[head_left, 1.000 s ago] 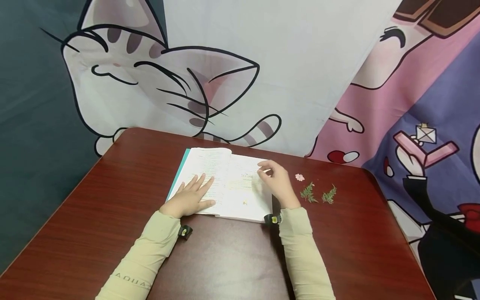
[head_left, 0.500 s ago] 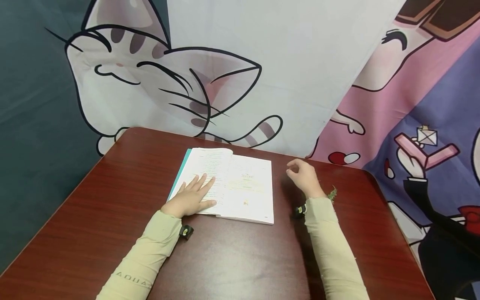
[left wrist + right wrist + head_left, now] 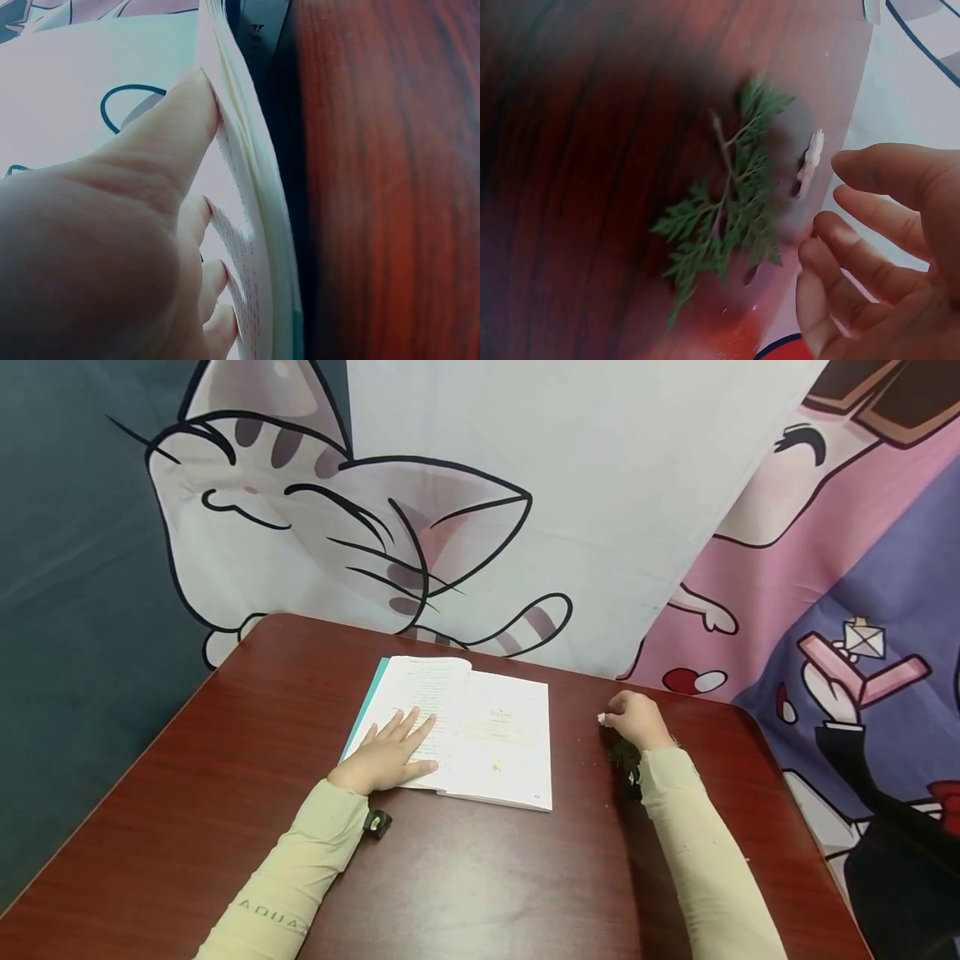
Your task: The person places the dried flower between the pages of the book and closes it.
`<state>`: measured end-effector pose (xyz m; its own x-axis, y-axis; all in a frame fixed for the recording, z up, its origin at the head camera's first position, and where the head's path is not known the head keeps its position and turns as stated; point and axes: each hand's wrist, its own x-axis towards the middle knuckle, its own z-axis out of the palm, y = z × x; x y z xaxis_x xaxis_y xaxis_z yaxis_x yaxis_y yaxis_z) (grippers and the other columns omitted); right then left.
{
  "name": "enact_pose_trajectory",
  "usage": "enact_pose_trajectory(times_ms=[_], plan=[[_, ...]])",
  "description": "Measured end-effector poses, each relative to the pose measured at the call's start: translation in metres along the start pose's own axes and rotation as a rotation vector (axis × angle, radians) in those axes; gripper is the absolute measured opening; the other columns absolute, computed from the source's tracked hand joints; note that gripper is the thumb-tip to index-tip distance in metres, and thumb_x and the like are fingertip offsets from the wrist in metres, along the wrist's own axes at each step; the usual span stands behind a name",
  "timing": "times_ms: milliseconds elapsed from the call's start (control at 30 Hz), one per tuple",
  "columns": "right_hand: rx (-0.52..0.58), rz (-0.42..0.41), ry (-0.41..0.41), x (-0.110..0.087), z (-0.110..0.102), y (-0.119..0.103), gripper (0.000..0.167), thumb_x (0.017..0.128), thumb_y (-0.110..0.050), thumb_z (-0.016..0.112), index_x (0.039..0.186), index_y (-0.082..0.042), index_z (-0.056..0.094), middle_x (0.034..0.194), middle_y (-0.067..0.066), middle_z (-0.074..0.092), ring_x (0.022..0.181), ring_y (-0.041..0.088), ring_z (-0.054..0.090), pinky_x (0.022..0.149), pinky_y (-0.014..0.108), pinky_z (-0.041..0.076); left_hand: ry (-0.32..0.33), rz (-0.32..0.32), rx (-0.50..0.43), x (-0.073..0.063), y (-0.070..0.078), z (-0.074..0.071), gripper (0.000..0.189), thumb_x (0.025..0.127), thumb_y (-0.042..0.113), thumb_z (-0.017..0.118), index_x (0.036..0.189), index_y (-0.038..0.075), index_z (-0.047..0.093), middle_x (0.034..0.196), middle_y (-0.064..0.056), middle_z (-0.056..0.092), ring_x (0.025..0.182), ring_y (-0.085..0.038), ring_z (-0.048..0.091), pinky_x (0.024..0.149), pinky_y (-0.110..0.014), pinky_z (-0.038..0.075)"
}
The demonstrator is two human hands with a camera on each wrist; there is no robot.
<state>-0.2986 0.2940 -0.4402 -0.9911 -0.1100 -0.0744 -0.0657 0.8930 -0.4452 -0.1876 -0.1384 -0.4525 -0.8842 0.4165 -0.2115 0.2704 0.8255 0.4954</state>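
Observation:
An open book (image 3: 517,693) with white pages and a teal cover edge lies on the table. My left hand (image 3: 384,762) rests flat on its left page with fingers spread; in the left wrist view the thumb (image 3: 169,131) lies against the page. To the right of the book, my right hand (image 3: 637,720) is at a small pale pink flower (image 3: 602,719). The right wrist view shows the flower (image 3: 810,161) on the table, just off the thumb tip, with the loosely bent fingers (image 3: 862,262) apart from it. A green leafy sprig (image 3: 735,195) lies beside it.
The reddish-brown wooden table (image 3: 465,877) has rounded far corners. Behind it hangs a cartoon-printed cloth (image 3: 600,485). My right forearm (image 3: 705,860) covers part of the table's right side, and the second sprig is hidden there in the head view.
My right hand has moved from over the book's right page rightward to the pink flower. The left hand stays on the left page. The head view has shifted slightly.

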Motion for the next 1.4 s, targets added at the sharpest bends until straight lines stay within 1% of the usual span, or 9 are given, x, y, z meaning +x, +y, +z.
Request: enact_pose_trajectory(times_ms=[100,367,600,833,967,1133,1300,1400], plan=[[-0.006,0.022,-0.012,0.0,0.0,0.004,0.034,0.091,-0.015,0.074,0.113,0.009,0.065,0.109,0.027,0.067,0.096,0.038,0.062,0.087,0.054,0.054,-0.004,0.001,0.006,0.001,0.0,0.0,0.077,0.104,0.049,0.052,0.164,0.012,0.018,0.168,-0.02,0.009,0.154,-0.042,0.002,0.118,-0.068,0.002],[-0.026,-0.017,-0.046,0.004,-0.001,0.007,0.029,0.092,-0.014,0.075,0.108,0.009,0.071,0.102,0.024,0.07,0.086,0.032,0.062,0.083,0.052,0.055,-0.002,-0.007,0.001,0.002,0.0,-0.002,0.078,0.104,0.049,0.052,0.164,0.013,0.018,0.168,-0.02,0.008,0.154,-0.043,0.002,0.118,-0.068,0.001],[0.003,-0.012,-0.07,0.005,-0.002,0.002,0.026,0.091,-0.007,0.073,0.108,0.013,0.069,0.1,0.026,0.07,0.088,0.035,0.066,0.084,0.051,0.057,0.002,-0.006,-0.007,0.002,-0.001,-0.002,0.077,0.104,0.048,0.052,0.164,0.012,0.018,0.168,-0.02,0.008,0.154,-0.043,0.002,0.118,-0.068,0.002],[-0.017,0.0,-0.077,0.004,-0.002,-0.001,0.018,0.09,-0.006,0.072,0.097,0.01,0.071,0.095,0.023,0.07,0.083,0.033,0.063,0.077,0.048,0.056,0.008,0.005,0.005,0.002,-0.001,-0.001,0.077,0.104,0.048,0.052,0.163,0.012,0.019,0.168,-0.021,0.01,0.154,-0.043,0.003,0.118,-0.068,0.004],[-0.003,0.013,-0.063,0.004,0.001,-0.001,0.018,0.091,-0.01,0.073,0.095,0.007,0.071,0.093,0.021,0.07,0.082,0.031,0.063,0.075,0.046,0.056,0.008,0.003,-0.004,0.0,0.0,-0.001,0.077,0.104,0.047,0.053,0.163,0.012,0.019,0.168,-0.021,0.01,0.154,-0.043,0.003,0.118,-0.068,0.003],[0.009,0.004,-0.036,0.002,0.004,0.001,0.017,0.093,-0.012,0.073,0.093,0.004,0.069,0.091,0.019,0.069,0.082,0.03,0.062,0.075,0.045,0.055,0.013,0.006,-0.003,0.0,0.0,-0.001,0.077,0.104,0.047,0.053,0.163,0.011,0.02,0.168,-0.022,0.011,0.154,-0.043,0.004,0.118,-0.069,0.004],[0.034,-0.025,0.008,-0.002,0.004,-0.001,0.011,0.091,-0.007,0.072,0.092,0.002,0.067,0.091,0.019,0.07,0.084,0.032,0.064,0.079,0.048,0.054,0.014,0.006,-0.007,0.0,0.001,-0.001,0.077,0.104,0.047,0.053,0.163,0.011,0.02,0.168,-0.022,0.011,0.154,-0.043,0.004,0.118,-0.068,0.004],[0.053,-0.052,0.038,-0.006,0.004,-0.004,0.01,0.091,-0.008,0.073,0.092,0.001,0.068,0.09,0.018,0.071,0.084,0.032,0.064,0.08,0.048,0.054,0.015,0.005,-0.007,0.0,0.0,-0.001,0.077,0.104,0.047,0.053,0.163,0.011,0.02,0.168,-0.022,0.011,0.154,-0.043,0.004,0.118,-0.068,0.004]])
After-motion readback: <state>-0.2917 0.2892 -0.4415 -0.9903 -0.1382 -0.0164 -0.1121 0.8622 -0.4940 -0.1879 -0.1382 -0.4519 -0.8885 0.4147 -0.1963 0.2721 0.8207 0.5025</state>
